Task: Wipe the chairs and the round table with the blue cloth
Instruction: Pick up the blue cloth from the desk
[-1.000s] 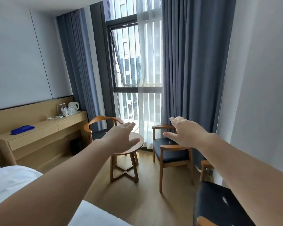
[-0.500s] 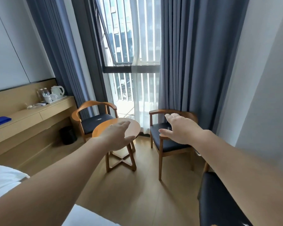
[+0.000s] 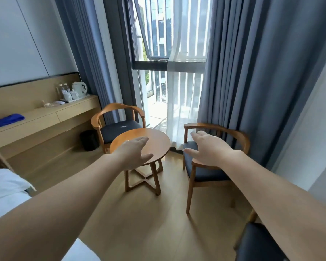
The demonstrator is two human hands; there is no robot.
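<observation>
Wooden desk (image 3: pixel 43 113), blue cloth (image 3: pixel 8 120), bottles (image 3: pixel 62 89) perhaps labelled

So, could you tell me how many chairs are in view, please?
3. The far chair stands behind the round table by the window; the right chair is beside the table against the curtain; the near chair shows only partly at the bottom right edge. More may be hidden.

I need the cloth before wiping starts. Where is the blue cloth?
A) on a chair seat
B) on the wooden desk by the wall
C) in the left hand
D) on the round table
B: the blue cloth lies on the wooden desk at the left.
</observation>
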